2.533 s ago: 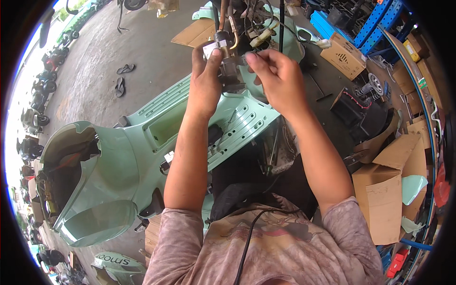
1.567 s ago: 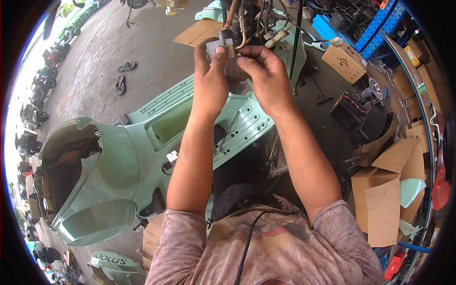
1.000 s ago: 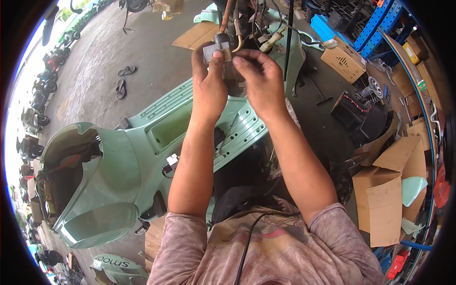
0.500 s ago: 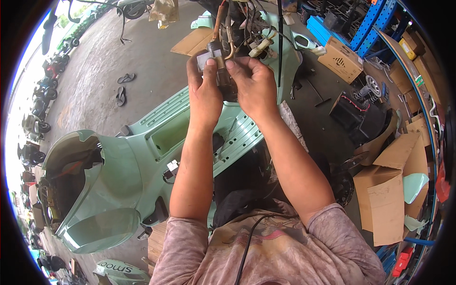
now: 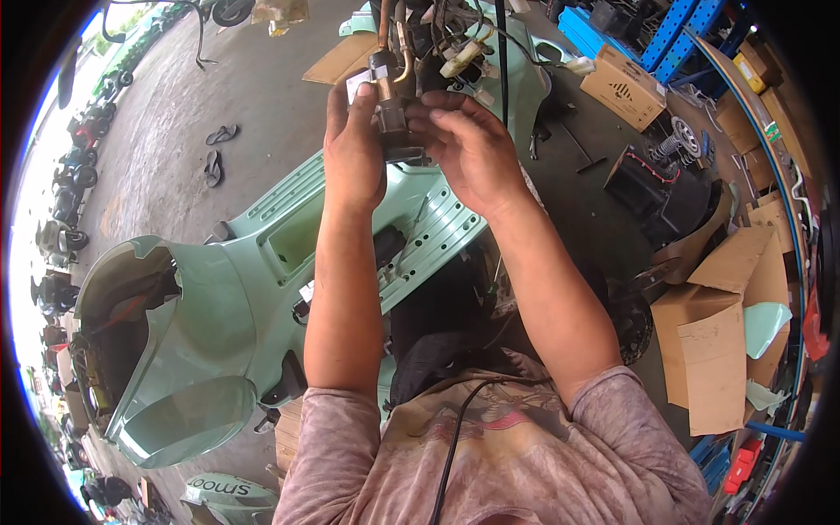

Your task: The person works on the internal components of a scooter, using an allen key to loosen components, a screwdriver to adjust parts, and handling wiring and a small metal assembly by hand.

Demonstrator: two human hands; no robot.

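Note:
My left hand (image 5: 353, 153) is closed round a dark cylindrical part (image 5: 392, 118) with a brownish band, its thumb pressed along the left side. A small white square piece (image 5: 357, 85) shows beside that thumb. My right hand (image 5: 475, 149) has its fingers curled against the part's right side, the thumb raised; some fingertips are hidden. A copper-coloured cable (image 5: 384, 26) and a bent yellowish tube (image 5: 406, 66) lead up from the part. To its upper right hangs a bundle of dark wires with a cream connector (image 5: 461, 59).
Below my hands lies a mint-green scooter body (image 5: 210, 297). Sandals (image 5: 213, 168) lie on the floor at left. Cardboard boxes (image 5: 623, 87), a black plastic housing (image 5: 646, 188) and a spring shock absorber (image 5: 681, 140) stand at right, near blue shelving (image 5: 687, 44).
Both hands and the dark part have shifted slightly left and toward me. My right thumb has lifted from the upper band, and the right fingers sit lower on the part's side.

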